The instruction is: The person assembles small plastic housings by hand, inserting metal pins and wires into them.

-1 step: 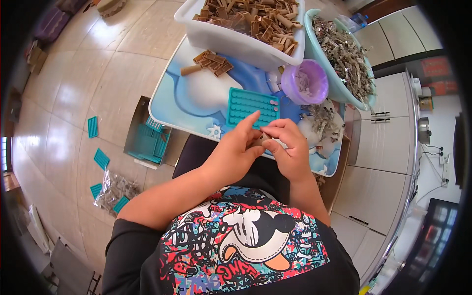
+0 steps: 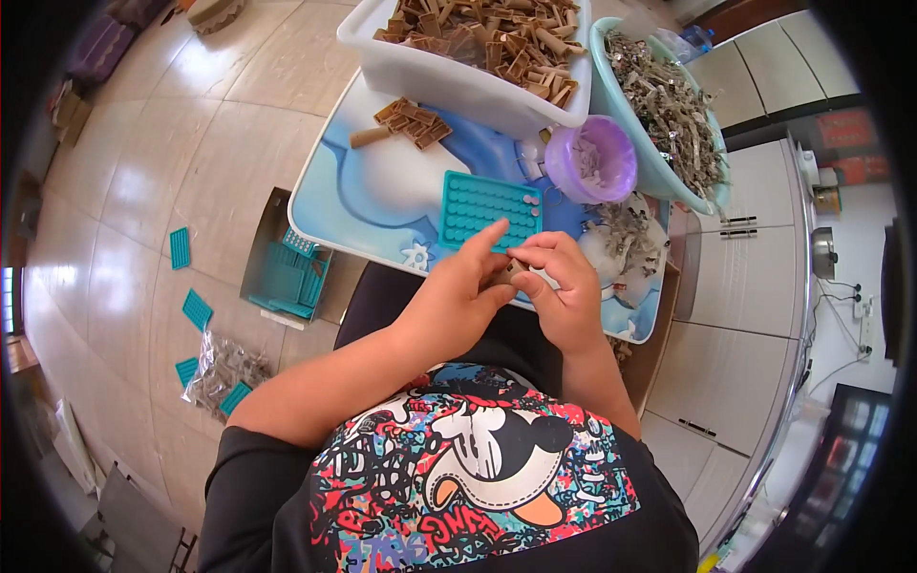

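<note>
Close in front of my body, both hands meet around a small brown piece (image 2: 512,271), mostly covered by fingers. My left hand (image 2: 460,286) is closed on it from the left, its index finger pointing up and away. From the right, my right hand (image 2: 562,294) pinches the same piece between thumb and fingers. Just beyond my fingertips lies a teal tray (image 2: 478,208) with rows of round hollows; a few small pale pieces sit at its right side. A loose heap of metallic strips (image 2: 629,244) lies right of my right hand.
On the blue patterned table (image 2: 330,196) are several brown parts (image 2: 413,124). Behind stand a white bin (image 2: 458,91) of brown parts, a purple bowl (image 2: 564,177) and a mint basin (image 2: 654,186) of metallic strips. A box (image 2: 258,250) of teal trays and a plastic bag (image 2: 222,368) lie left.
</note>
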A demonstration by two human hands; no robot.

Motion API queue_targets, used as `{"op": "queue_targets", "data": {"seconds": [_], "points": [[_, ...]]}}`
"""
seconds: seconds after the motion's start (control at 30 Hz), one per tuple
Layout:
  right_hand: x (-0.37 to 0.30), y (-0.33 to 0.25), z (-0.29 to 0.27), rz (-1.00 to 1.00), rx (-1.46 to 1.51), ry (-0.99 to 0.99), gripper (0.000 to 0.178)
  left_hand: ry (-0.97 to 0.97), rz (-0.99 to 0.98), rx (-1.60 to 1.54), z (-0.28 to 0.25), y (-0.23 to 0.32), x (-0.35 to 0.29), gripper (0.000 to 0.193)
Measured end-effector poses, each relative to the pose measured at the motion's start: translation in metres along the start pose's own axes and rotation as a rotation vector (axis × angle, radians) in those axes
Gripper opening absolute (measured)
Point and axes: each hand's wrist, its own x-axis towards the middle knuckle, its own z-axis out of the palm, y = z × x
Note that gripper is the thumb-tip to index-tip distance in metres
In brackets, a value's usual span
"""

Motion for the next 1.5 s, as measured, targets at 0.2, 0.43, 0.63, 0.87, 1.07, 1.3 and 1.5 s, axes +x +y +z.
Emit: {"op": "queue_targets", "data": {"seconds": [0.2,0.43,0.63,0.87,1.07,1.3,1.5], "points": [[-0.006,0.009,0.001,0.034,0.321,0.224,0.029,-0.050,-0.112,0.141,-0.008,0.013,0.003,0.027],[-0.011,-0.003,0.008,0.275,0.575,0.171,0.024,0.054,-0.025,-0.018,-0.003,0.005,0.004,0.015],[-0.011,0.000,0.015,0.270,0.673,0.207,0.021,-0.015,-0.050,0.160,-0.010,0.010,0.008,0.012],[-0.001,0.012,0.001,0.212,0.230,-0.009,0.022,-0.155,-0.186,-0.119,-0.018,-0.005,0.024,0.020],[0.070,0.043,-0.062,0.128,-0.505,0.160,0.013,-0.173,-0.452,-0.513,-0.023,-0.003,0.034,0.039],[0.115,0.089,-0.064,0.253,-0.941,-0.045,0.011,-0.116,-0.448,-0.490,-0.023,-0.007,0.041,0.029],[0.119,0.088,-0.061,0.294,-0.912,-0.075,0.014,-0.049,-0.497,-0.637,-0.028,-0.006,0.042,0.027]]}}
